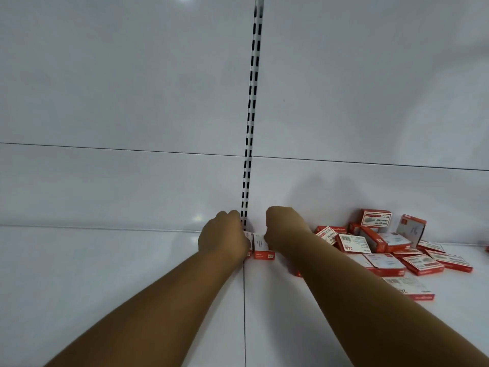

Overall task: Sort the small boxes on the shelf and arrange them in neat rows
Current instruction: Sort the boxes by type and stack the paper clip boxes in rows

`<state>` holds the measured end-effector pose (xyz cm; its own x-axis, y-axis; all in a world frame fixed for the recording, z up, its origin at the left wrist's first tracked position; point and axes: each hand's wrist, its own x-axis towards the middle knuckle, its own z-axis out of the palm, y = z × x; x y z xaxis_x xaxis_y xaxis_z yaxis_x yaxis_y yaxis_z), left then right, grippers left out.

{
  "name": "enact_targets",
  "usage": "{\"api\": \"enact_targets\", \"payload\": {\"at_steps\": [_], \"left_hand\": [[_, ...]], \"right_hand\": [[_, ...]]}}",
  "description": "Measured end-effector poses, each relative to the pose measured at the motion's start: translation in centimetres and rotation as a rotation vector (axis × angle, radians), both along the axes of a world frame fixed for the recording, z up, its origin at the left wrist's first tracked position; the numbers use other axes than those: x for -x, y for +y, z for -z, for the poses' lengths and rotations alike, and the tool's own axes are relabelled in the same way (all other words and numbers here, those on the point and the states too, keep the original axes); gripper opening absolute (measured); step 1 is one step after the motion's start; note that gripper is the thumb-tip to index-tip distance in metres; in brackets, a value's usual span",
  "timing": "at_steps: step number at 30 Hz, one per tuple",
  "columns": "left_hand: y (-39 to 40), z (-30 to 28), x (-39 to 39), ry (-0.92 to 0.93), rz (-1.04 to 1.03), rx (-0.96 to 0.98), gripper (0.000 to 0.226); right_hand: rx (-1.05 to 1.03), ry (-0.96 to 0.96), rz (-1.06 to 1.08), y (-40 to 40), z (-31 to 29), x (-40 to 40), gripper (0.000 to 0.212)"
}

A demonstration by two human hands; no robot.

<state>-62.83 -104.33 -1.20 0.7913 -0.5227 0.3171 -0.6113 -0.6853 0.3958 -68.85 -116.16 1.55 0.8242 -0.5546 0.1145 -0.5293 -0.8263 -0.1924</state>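
Note:
Two small red-and-white boxes stand upright side by side against the shelf's back wall, near the slotted upright. My left hand curls round the left box, which is mostly hidden behind it. My right hand grips the right box from its right side. A loose heap of several similar boxes lies jumbled on the shelf to the right, some flat, some tilted or leaning on the wall.
The white shelf board stretches to the left of my arms. A slotted metal upright runs up the white back wall. One flat box lies nearest me, beside my right forearm.

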Motion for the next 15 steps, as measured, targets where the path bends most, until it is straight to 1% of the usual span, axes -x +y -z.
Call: {"api": "enact_targets", "payload": {"at_steps": [3,7,9,11,13,15], "left_hand": [[-0.2,-0.3,0.4,-0.023,0.082,0.048,0.02],[-1.6,-1.1,2.1,0.048,0.246,0.051,0.021],[-2.6,-1.4,3.4,0.089,0.308,0.038,0.019],[-3.6,-1.3,4.2,0.087,0.329,0.03,0.017],[-4.5,-1.1,4.6,0.093,0.325,0.023,0.019],[-5.2,-0.9,4.9,0.136,0.317,0.027,0.02]], "right_hand": [[-0.025,-0.175,0.011,-0.6,-0.7,1.6,0.015],[-0.054,-0.305,0.075,-2.0,-1.4,5.5,0.022],[-0.077,-0.341,0.1,-2.8,-1.3,7.5,0.022],[-0.093,-0.349,0.091,-3.3,-1.1,8.9,0.018],[-0.089,-0.302,0.056,-3.4,-0.9,9.7,0.016],[-0.086,-0.274,0.022,-3.5,-0.7,10.1,0.017]]}}
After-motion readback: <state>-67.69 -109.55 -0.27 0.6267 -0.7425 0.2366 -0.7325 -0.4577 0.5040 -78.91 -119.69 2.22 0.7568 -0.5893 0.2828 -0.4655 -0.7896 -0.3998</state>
